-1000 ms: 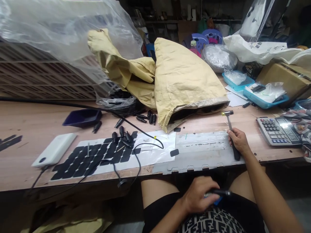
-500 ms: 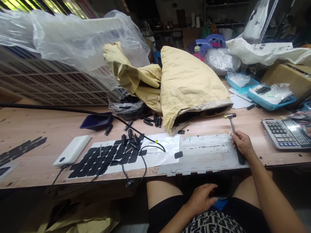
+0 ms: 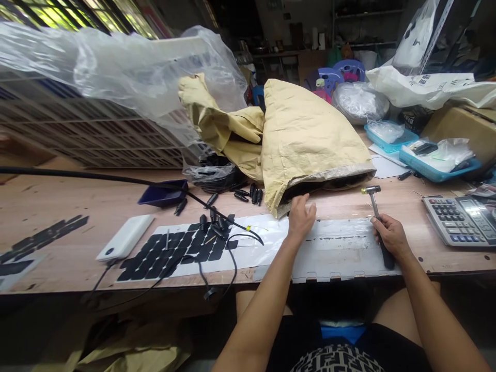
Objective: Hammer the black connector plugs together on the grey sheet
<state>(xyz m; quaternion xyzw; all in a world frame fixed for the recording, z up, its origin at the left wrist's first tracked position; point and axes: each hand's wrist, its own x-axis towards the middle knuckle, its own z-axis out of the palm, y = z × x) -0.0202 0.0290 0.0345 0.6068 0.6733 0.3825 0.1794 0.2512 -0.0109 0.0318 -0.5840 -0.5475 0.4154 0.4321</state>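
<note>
resting by the near edge of the desk [image 3: 96, 199], the right hand [image 3: 390, 237] is closed firmly around the dark handle of a small hammer [image 3: 375, 205], whose head points toward the far edge. under it, a pale sheet [image 3: 337, 256] runs along the near edge; the calculator [image 3: 459, 225] lies toward the near right corner. left along that edge are a white paper [image 3: 258, 256] bearing black patches [image 3: 155, 250], then a white device [image 3: 126, 237] with a cable plugged in. a little farther in, the left hand [image 3: 302, 214] is loosely open, with nothing visible in its grasp, near the mouth of the brown sack [image 3: 313, 134]; whether it touches the sack, i cannot tell. black fittings [image 3: 203, 223] sit on the patches, with a purple tray [image 3: 160, 196] behind. toward the far right corner stand blue baskets [image 3: 442, 173].
</note>
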